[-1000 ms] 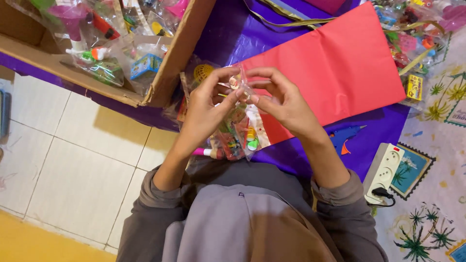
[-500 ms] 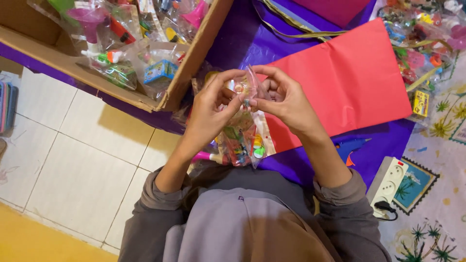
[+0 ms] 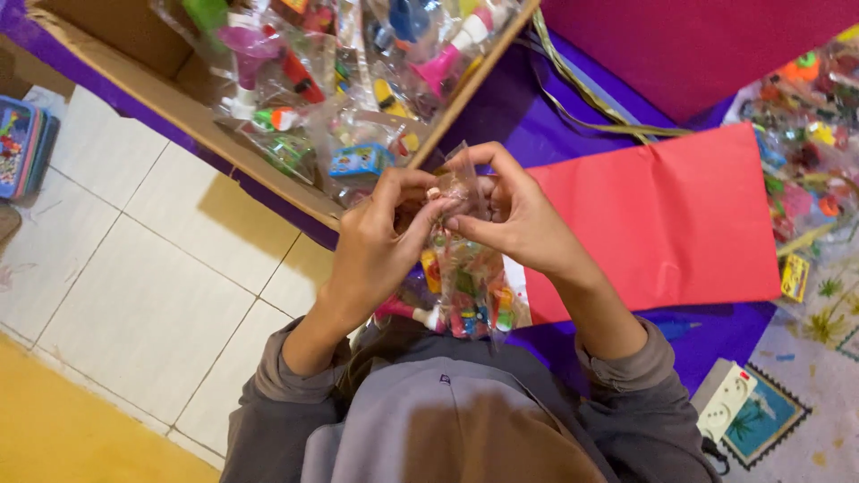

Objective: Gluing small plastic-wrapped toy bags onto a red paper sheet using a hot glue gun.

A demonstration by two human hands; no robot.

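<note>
A small clear plastic bag [image 3: 468, 288] filled with bright little toys hangs in front of my chest. My left hand [image 3: 385, 237] and my right hand [image 3: 510, 210] both pinch its gathered top, fingertips meeting at the bag's neck. My thumbs and forefingers hide the opening itself. Grey sleeves cover both forearms. Just behind my hands lies a flat red paper bag [image 3: 658, 219] on a purple cloth [image 3: 528, 125].
A cardboard box [image 3: 179, 112] to the upper left holds several packed toy bags. More toy packets [image 3: 805, 107] lie at the right edge. A white power strip [image 3: 727, 402] sits lower right. White floor tiles [image 3: 143, 295] and a blue case [image 3: 22, 143] are on the left.
The view has shifted so my hands and the small bag sit a little lower and more central. My fingers stay closed on the bag's top, working closer together.
</note>
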